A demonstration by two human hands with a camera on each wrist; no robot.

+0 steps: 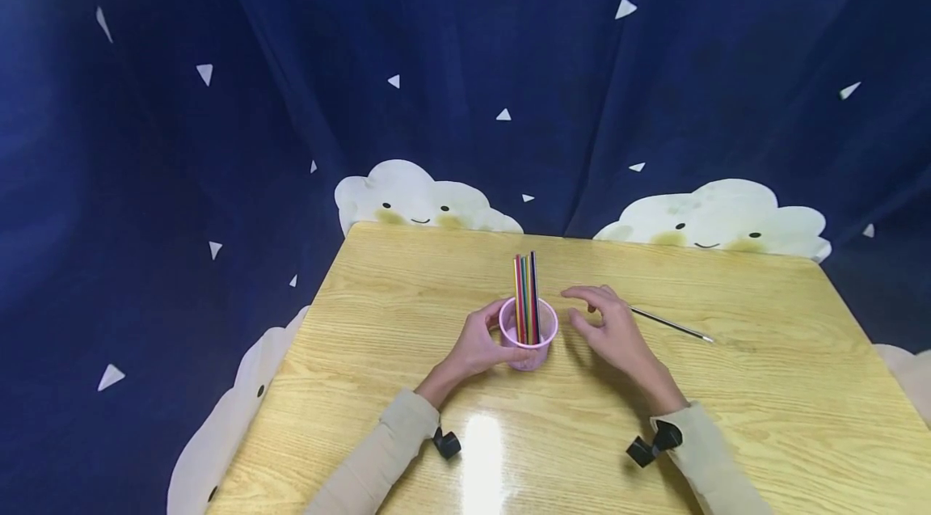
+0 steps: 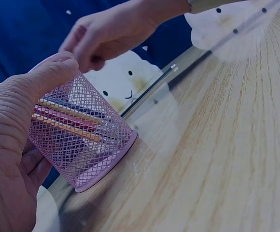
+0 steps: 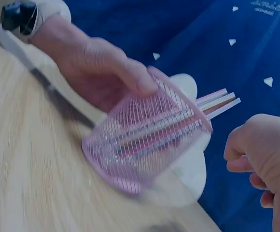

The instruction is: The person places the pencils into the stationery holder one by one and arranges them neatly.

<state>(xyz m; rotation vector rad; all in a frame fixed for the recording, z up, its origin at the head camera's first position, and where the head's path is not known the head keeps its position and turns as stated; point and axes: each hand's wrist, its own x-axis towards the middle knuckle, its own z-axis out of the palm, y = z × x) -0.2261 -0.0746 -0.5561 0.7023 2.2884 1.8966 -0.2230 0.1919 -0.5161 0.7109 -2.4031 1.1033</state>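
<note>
My left hand (image 1: 476,347) grips a pink mesh pencil cup (image 1: 536,360), thumb on the near side and fingers round the left. In the left wrist view the thumb lies over the rim of the tilted-looking mesh cup (image 2: 94,140). Several coloured pencils (image 1: 525,297) stand in the cup, their upper parts rising above the rim. To the right of the cup hovers my right hand (image 1: 611,331), its fingers loosely bent and holding nothing. It appears apart from the cup in the right wrist view. A thin dark stick (image 1: 672,324), perhaps a pen or pencil, lies on the table beyond the right hand.
The wooden table (image 1: 756,386) has its far edge against a dark blue curtain (image 1: 465,38) printed with white triangles and smiling clouds. A bright light reflection (image 1: 482,458) lies on the near part of the tabletop. Each wrist wears a small black device.
</note>
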